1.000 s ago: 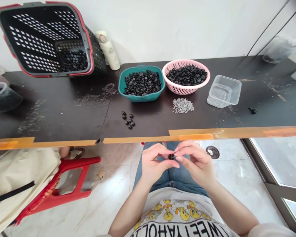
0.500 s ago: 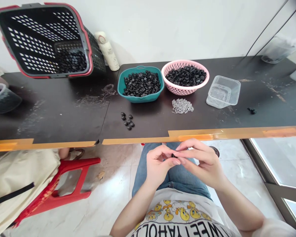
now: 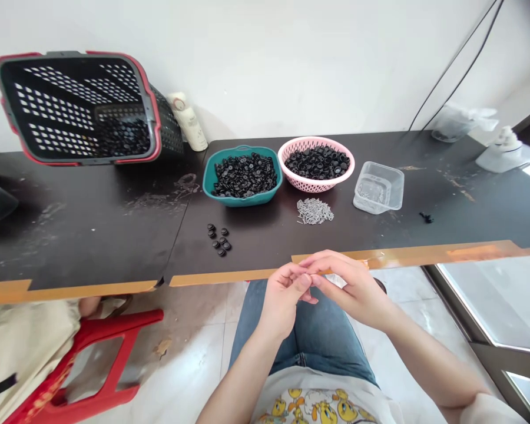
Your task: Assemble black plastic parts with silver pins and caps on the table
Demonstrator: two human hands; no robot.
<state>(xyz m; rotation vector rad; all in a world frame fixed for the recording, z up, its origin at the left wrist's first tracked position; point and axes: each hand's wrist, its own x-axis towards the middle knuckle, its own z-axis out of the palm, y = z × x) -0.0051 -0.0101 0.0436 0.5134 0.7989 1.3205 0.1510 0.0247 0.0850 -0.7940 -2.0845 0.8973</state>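
Observation:
My left hand [image 3: 285,294] and my right hand [image 3: 347,285] meet above my lap, just in front of the table edge. Thumbs and fingertips of both are pinched together around a small black round part, which the fingers now hide. Beyond them on the table lies a small heap of silvery metal pins [image 3: 315,211]. To its left sit several black round assembled pieces [image 3: 222,242] in a loose group. Behind stand a teal basin [image 3: 242,201] full of black discs and a pink basket [image 3: 311,186] full of black caps.
A clear plastic tub [image 3: 380,188] with a few pins stands to the right, near some small black bits [image 3: 426,218]. At the left, a large black basket [image 3: 92,109] lies tipped beside a white bottle [image 3: 189,123]. A red stool [image 3: 115,359] and another person's clothing [image 3: 30,353] are lower left.
The view has tilted up and shifted right. My fingers have closed in over the small black part, which showed between them before. Both hands stay together.

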